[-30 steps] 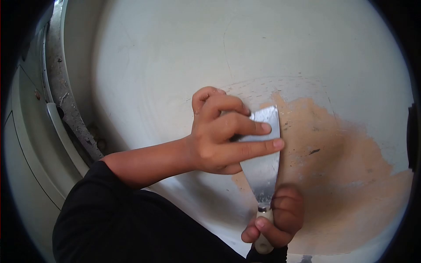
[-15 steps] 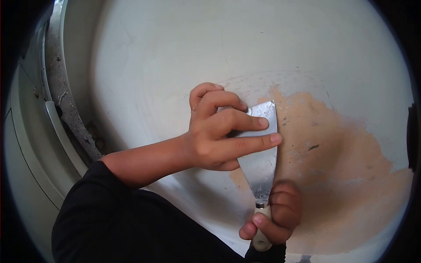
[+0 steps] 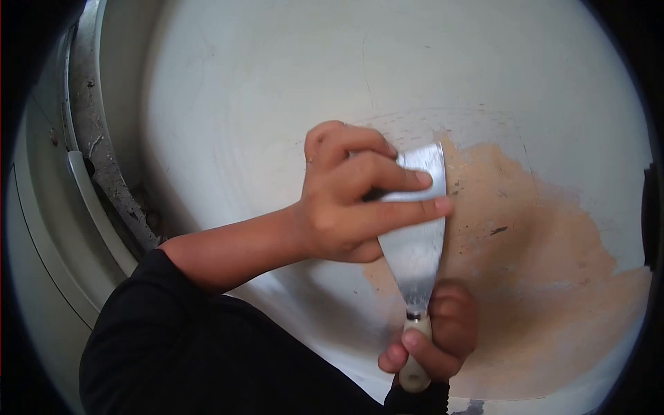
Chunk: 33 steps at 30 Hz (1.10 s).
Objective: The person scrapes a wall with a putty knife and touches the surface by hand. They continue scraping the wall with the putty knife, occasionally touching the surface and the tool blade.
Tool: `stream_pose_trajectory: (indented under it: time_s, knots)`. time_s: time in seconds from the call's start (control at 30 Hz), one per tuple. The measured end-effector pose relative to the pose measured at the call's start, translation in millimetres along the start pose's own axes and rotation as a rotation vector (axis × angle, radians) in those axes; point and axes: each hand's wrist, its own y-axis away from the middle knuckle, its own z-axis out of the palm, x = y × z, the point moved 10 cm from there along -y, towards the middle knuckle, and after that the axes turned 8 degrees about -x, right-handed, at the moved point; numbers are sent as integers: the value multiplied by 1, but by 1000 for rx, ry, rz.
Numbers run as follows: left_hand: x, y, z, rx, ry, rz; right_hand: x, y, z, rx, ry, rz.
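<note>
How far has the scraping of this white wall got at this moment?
Done: a broad tan patch of the white painted wall is already bare. In hand: the right hand grips the cream handle of the wide metal scraper, and the left hand's fingers press its blade flat at the patch's left edge. Left: white paint covers the wall above and left of the blade, with scratch marks just above it.
</note>
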Motion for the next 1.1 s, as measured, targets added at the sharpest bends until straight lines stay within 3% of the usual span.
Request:
stream_pose_trajectory:
  time_s: [0.03,0.2,0.23,0.3,0.37,0.43,0.63,0.7,0.83,1.0,1.1]
  knots:
    - [3,-2,3,-82,39,30,-2,0,-1,41,5,-12]
    - [-1,0,4,62,-36,-36,2,-1,-1,15,33,66]
    - [1,-1,-1,64,-31,-34,-2,3,-5,27,8,5]
    - [8,-6,2,-81,70,22,-7,2,-8,37,-19,-71]
    - [2,-9,6,-88,64,-1,6,1,-8,29,-38,60]
    - [-1,-2,3,56,-61,15,8,0,-5,7,-28,106]
    - [5,-7,5,-60,37,-25,3,3,-9,119,-49,10]
    - [1,2,2,83,-51,-25,2,-2,-2,57,2,35]
    - [10,5,3,-46,-53,127,-10,4,-6,82,25,-66]
    - [0,12,2,61,6,-33,-4,-1,-1,60,8,-23]
    - [11,8,6,-73,3,100,-3,9,-5,89,9,-32]
